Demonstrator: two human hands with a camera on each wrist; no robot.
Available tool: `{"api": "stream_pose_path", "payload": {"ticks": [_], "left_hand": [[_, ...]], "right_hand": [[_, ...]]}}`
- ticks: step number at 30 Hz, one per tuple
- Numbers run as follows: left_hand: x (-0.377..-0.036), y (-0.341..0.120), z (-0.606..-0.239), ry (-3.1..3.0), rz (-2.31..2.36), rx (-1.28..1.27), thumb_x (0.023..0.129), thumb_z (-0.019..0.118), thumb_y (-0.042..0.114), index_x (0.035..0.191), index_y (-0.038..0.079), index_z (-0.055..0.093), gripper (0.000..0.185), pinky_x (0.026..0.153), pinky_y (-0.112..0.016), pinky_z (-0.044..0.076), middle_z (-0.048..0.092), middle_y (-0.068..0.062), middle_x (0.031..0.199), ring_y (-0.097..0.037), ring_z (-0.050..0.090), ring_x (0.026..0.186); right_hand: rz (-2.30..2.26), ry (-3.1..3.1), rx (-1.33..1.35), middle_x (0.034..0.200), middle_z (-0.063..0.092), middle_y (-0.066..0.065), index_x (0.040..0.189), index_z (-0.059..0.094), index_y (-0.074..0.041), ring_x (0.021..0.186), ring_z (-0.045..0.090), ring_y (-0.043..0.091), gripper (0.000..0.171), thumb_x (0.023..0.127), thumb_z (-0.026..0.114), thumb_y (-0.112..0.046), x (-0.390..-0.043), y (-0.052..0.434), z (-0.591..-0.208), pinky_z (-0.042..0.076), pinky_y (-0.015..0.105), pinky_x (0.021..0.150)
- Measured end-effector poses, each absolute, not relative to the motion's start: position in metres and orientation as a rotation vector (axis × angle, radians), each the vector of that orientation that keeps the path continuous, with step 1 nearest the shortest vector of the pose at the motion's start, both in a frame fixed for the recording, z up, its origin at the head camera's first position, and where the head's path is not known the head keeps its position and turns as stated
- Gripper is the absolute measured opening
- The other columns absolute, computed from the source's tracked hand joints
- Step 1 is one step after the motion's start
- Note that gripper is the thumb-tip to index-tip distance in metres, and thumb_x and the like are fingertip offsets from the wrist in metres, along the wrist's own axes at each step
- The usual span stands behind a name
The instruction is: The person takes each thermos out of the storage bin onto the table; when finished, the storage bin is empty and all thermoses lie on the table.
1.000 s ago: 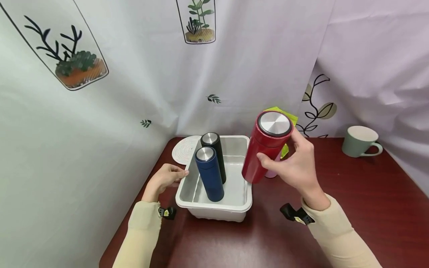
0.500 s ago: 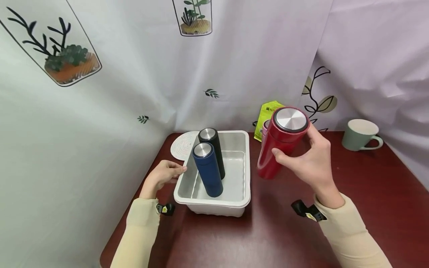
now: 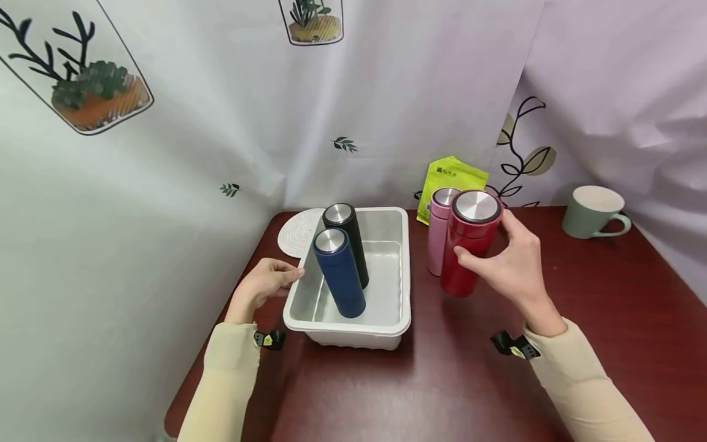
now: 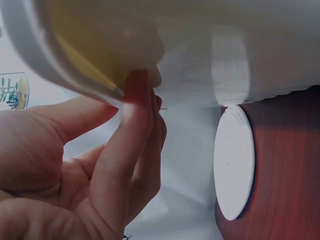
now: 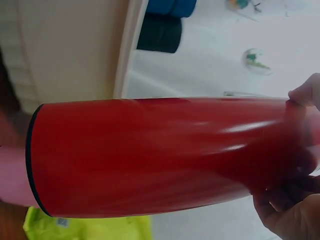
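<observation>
Nearest the viewer, two cream sleeves reach over a dark red table [image 3: 624, 344]. The left hand [image 3: 259, 288] rests at the left rim of a white plastic tub [image 3: 353, 328], its fingers loosely bent with the fingertips [image 4: 137, 95] touching the underside of the tub's lip; it pinches nothing that can be made out. Inside the tub stand two flasks, a blue flask [image 3: 338, 273] toward the front and a black flask [image 3: 347, 242] just behind it, touching or nearly so, both leaning a little and both capped in brushed metal. To the right of the tub, outside it, the right hand [image 3: 510, 267] grasps a red flask [image 3: 468, 242], fingers and thumb curled round its upper body just under the metal cap; the wrist view shows the fingertips [image 5: 305, 95] on the glossy red wall. The red flask stands upright or nearly so, its base at the table, though whether it rests there cannot be told. Just behind it, close against its left side, stands a pink flask [image 3: 439, 236]. Farther back, a round white coaster [image 3: 293, 230] lies by the tub's far left corner, a yellow-green pouch [image 3: 450, 178] leans at the printed curtain, and a pale green mug [image 3: 593, 212] sits well apart at far right.
</observation>
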State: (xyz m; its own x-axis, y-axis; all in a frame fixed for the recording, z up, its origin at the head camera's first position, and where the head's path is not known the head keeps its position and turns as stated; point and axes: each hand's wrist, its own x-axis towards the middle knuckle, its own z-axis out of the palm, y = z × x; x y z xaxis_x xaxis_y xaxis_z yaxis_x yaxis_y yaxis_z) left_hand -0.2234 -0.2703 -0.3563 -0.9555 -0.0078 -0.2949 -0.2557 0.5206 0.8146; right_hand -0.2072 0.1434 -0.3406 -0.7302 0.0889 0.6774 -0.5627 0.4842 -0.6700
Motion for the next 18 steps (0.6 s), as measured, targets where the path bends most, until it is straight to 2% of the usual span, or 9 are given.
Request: {"api": "stream_pose_path", "payload": {"ticks": [4, 9, 18], "left_hand": [[-0.225, -0.271, -0.356, 2.512, 1.399, -0.223, 0.094, 0.066, 0.019, 0.112, -0.012, 0.064, 0.036, 0.082, -0.041, 0.060, 0.069, -0.013, 0.097, -0.016, 0.067, 0.083], [-0.225, -0.271, -0.356, 2.506, 1.397, -0.222, 0.095, 0.066, 0.019, 0.112, -0.012, 0.064, 0.035, 0.082, -0.040, 0.060, 0.069, -0.011, 0.096, -0.016, 0.067, 0.083], [-0.224, -0.270, -0.355, 2.511, 1.393, -0.234, 0.094, 0.067, 0.019, 0.111, -0.012, 0.064, 0.035, 0.082, -0.042, 0.060, 0.070, -0.014, 0.097, -0.017, 0.068, 0.083]], "right_hand": [[1.242, -2.104, 0.328, 0.107, 0.068, 0.008, 0.119, 0.063, -0.006, 0.093, 0.054, -0.004, 0.057, 0.067, 0.086, -0.007, -0.219, 0.150, -0.354, 0.043, 0.007, 0.077], [1.234, -2.167, 0.240, 0.111, 0.067, 0.007, 0.124, 0.061, -0.009, 0.093, 0.052, -0.003, 0.060, 0.069, 0.086, -0.013, -0.230, 0.158, -0.366, 0.043, 0.007, 0.076], [1.256, -2.198, 0.163, 0.110, 0.067, 0.009, 0.126, 0.062, -0.011, 0.086, 0.054, 0.007, 0.058, 0.072, 0.085, -0.020, -0.253, 0.173, -0.380, 0.044, 0.011, 0.070]]}}
